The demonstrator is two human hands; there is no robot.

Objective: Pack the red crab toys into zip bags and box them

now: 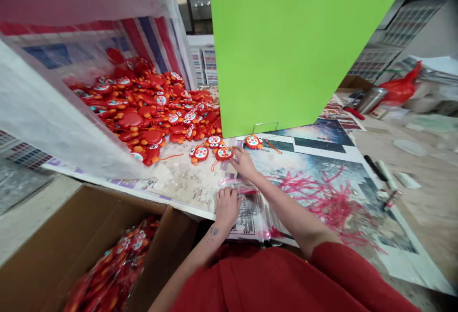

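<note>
My right hand [244,163] pinches the edge of a red crab-shaped toy [224,153], which has a white belly with coloured dots and an orange cord. Close beside it lie two more such toys [199,153], and another toy [253,141] with a cord rests at the foot of the green board. Nearer to me, my left hand [227,204] lies with its fingers apart at the left edge of a stack of clear plastic bags [246,214]. These bags have dark print and a pink edge.
A big heap of the toys [150,107] spills from a white woven sack [89,130] at left. An upright green board [286,49] stands ahead. Below left, a cardboard box [103,202] holds bagged toys. Pink strips [325,197], pens [375,168] and a metal flask [372,99] lie right.
</note>
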